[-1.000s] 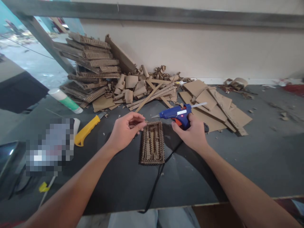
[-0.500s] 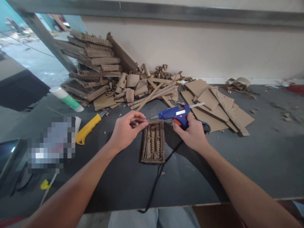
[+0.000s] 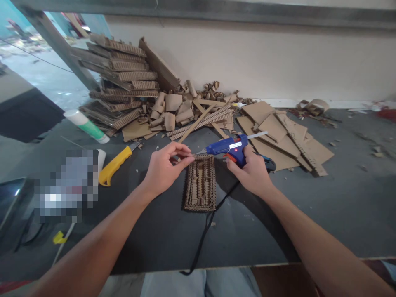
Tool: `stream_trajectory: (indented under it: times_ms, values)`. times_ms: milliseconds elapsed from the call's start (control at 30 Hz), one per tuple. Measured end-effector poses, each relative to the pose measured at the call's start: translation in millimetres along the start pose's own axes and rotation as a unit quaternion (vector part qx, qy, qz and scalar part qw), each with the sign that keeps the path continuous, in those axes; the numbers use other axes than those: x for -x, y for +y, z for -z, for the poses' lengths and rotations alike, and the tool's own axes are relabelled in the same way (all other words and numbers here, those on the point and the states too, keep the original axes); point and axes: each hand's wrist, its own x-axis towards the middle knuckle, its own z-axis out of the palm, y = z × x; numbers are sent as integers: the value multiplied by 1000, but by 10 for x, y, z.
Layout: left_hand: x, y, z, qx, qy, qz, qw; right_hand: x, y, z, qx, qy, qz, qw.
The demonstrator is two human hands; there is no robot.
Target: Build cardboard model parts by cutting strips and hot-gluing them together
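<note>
A ridged cardboard tray (image 3: 201, 185) lies mid-table (image 3: 148, 243), back from the front edge. At its far left corner, my left hand's (image 3: 163, 167) fingertips nearly meet, grip unclear; my forward-reaching right hand (image 3: 255, 171) clasps a blue glue gun (image 3: 227, 146).

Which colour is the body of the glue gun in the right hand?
The glue gun has a blue body, seen in the head view.
</note>
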Motion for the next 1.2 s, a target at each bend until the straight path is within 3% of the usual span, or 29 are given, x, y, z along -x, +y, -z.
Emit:
stream_trajectory:
  times_ms: [833,1200]
  values:
    - [-2,-24,15,1,-15,11,1000,-3,-73,13,-13,-14,-12,1000]
    - [-8,-29,26,-10,-8,17,1000,25,-88,8,20,12,-5,1000]
